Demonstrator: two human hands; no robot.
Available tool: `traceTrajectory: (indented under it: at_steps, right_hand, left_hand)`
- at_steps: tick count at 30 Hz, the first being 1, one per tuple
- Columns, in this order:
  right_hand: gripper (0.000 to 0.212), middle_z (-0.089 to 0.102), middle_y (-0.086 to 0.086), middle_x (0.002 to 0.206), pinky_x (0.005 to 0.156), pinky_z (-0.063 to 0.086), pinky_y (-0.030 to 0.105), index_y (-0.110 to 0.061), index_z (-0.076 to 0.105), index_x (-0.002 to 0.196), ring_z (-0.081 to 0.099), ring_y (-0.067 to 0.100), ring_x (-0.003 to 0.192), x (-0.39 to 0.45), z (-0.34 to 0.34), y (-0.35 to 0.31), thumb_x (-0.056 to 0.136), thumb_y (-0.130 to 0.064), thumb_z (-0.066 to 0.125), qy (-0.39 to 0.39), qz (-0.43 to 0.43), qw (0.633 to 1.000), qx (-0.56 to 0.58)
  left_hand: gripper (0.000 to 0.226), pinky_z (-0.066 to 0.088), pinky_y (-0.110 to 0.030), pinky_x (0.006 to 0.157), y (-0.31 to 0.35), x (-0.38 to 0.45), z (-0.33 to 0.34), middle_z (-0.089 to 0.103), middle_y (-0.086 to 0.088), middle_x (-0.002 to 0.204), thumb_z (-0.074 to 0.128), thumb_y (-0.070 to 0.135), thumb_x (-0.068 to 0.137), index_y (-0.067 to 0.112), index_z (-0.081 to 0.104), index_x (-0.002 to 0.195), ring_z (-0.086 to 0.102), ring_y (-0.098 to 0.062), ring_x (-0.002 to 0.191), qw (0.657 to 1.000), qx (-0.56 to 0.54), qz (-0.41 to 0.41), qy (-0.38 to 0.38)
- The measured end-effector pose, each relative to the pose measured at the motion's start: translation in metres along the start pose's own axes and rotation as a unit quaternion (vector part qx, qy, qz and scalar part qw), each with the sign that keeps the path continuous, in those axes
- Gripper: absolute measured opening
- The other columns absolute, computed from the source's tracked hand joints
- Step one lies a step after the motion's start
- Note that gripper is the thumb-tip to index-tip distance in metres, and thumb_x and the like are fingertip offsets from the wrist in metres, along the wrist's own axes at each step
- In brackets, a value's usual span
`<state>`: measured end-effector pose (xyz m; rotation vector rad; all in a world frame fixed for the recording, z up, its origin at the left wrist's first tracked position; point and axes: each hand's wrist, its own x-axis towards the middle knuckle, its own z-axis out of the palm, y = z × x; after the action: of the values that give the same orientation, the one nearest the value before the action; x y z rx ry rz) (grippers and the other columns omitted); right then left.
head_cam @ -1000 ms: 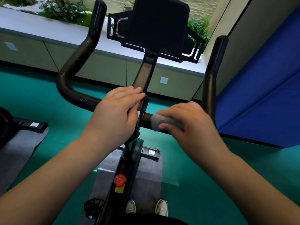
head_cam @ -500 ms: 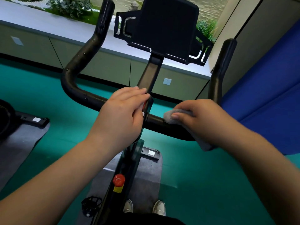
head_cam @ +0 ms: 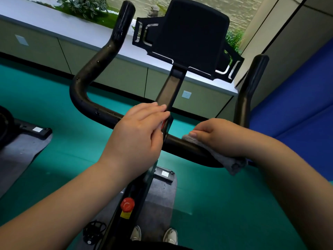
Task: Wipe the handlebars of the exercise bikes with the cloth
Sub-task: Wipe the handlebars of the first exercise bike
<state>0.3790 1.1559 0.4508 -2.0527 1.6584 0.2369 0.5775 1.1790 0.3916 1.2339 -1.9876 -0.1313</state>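
Handlebar [head_cam: 100, 112] crossbar runs left-right, horns forward | right hand [head_cam: 221, 138] fingers curled, clamping cloth [head_cam: 228, 162] | left hand [head_cam: 138, 136] fingers together

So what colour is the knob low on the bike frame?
Red knob, above a yellow tag, head view.

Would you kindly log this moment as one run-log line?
step: wiping | right hand: grips cloth on handlebar | left hand: rests at handlebar centre

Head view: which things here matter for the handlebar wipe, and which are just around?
In the job:
handlebar
grey cloth, held on the bar by the right hand
left hand, resting at the bar's centre

Just around:
tablet holder
red knob
floor mat
neighbouring bike's base
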Motion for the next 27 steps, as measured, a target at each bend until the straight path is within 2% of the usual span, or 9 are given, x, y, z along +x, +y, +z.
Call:
traceTrajectory:
  at_steps: [5, 8, 11, 14, 16, 18, 21, 27]
  right_hand:
    - [0.033, 0.068, 0.001, 0.094, 0.078, 0.042, 0.029, -0.012, 0.065, 0.096, 0.060, 0.018, 0.090, 0.015, 0.010, -0.021, 0.097, -0.039, 0.047, 0.063, -0.048, 0.995, 0.066]
    - [0.014, 0.066, -0.011, 0.083, 0.074, 0.044, 0.026, -0.033, 0.061, 0.084, 0.059, 0.006, 0.080, 0.000, 0.011, -0.007, 0.090, -0.044, 0.055, 0.084, -0.060, 0.990, 0.096]
    - [0.011, 0.063, -0.018, 0.077, 0.069, 0.044, 0.022, -0.040, 0.057, 0.078, 0.057, -0.001, 0.078, -0.019, 0.020, 0.002, 0.081, -0.046, 0.064, 0.159, -0.080, 0.977, 0.116]
    - [0.020, 0.061, -0.013, 0.087, 0.076, 0.044, 0.023, -0.034, 0.061, 0.091, 0.055, 0.006, 0.083, -0.025, 0.040, -0.013, 0.077, -0.045, 0.069, 0.280, -0.171, 0.940, 0.095]
    - [0.024, 0.058, -0.003, 0.091, 0.076, 0.043, 0.031, -0.023, 0.066, 0.094, 0.053, 0.018, 0.085, -0.024, 0.057, -0.024, 0.075, -0.035, 0.074, 0.325, -0.206, 0.921, 0.052]
    - [0.025, 0.057, 0.002, 0.092, 0.071, 0.043, 0.038, -0.013, 0.070, 0.095, 0.051, 0.024, 0.083, -0.027, 0.066, -0.025, 0.076, -0.028, 0.077, 0.364, -0.200, 0.909, 0.011]
    - [0.020, 0.060, 0.006, 0.092, 0.067, 0.041, 0.037, -0.010, 0.073, 0.094, 0.051, 0.026, 0.080, -0.040, 0.072, -0.012, 0.080, -0.024, 0.075, 0.409, -0.191, 0.892, -0.027]
    - [0.020, 0.059, 0.009, 0.085, 0.065, 0.040, 0.038, -0.006, 0.074, 0.094, 0.050, 0.027, 0.074, -0.042, 0.084, -0.020, 0.082, -0.021, 0.075, 0.456, -0.160, 0.875, -0.004]
  left_hand:
    - [0.035, 0.032, -0.023, 0.109, -0.002, 0.000, 0.000, 0.065, -0.004, 0.120, 0.046, 0.010, 0.087, 0.006, 0.069, 0.113, 0.056, -0.021, 0.118, 1.000, -0.002, -0.001, 0.002]
    - [0.036, 0.030, -0.021, 0.110, -0.002, 0.001, -0.001, 0.065, -0.004, 0.120, 0.045, 0.012, 0.087, 0.007, 0.068, 0.113, 0.055, -0.020, 0.119, 1.000, -0.008, 0.001, -0.005]
    - [0.037, 0.029, -0.020, 0.111, -0.001, 0.001, -0.001, 0.065, -0.002, 0.121, 0.044, 0.013, 0.087, 0.008, 0.068, 0.115, 0.054, -0.018, 0.120, 1.000, -0.009, -0.003, -0.010]
    - [0.035, 0.030, -0.021, 0.110, -0.002, 0.002, -0.001, 0.065, -0.003, 0.120, 0.046, 0.010, 0.086, 0.007, 0.068, 0.113, 0.055, -0.019, 0.118, 1.000, -0.013, 0.000, -0.001]
    - [0.035, 0.030, -0.021, 0.109, -0.003, 0.002, -0.001, 0.065, -0.004, 0.120, 0.046, 0.010, 0.086, 0.007, 0.068, 0.113, 0.055, -0.020, 0.118, 1.000, -0.013, 0.000, 0.001]
    - [0.035, 0.030, -0.021, 0.109, -0.002, 0.002, -0.001, 0.065, -0.004, 0.120, 0.045, 0.010, 0.086, 0.007, 0.068, 0.113, 0.055, -0.020, 0.118, 1.000, -0.013, 0.001, 0.002]
    - [0.035, 0.030, -0.021, 0.109, -0.002, 0.002, -0.001, 0.066, -0.004, 0.119, 0.046, 0.010, 0.087, 0.007, 0.069, 0.113, 0.056, -0.020, 0.118, 1.000, -0.014, 0.004, 0.004]
    - [0.036, 0.032, -0.021, 0.108, -0.003, 0.001, -0.001, 0.066, -0.004, 0.118, 0.044, 0.011, 0.086, 0.007, 0.068, 0.112, 0.056, -0.020, 0.117, 1.000, -0.018, 0.001, 0.009]
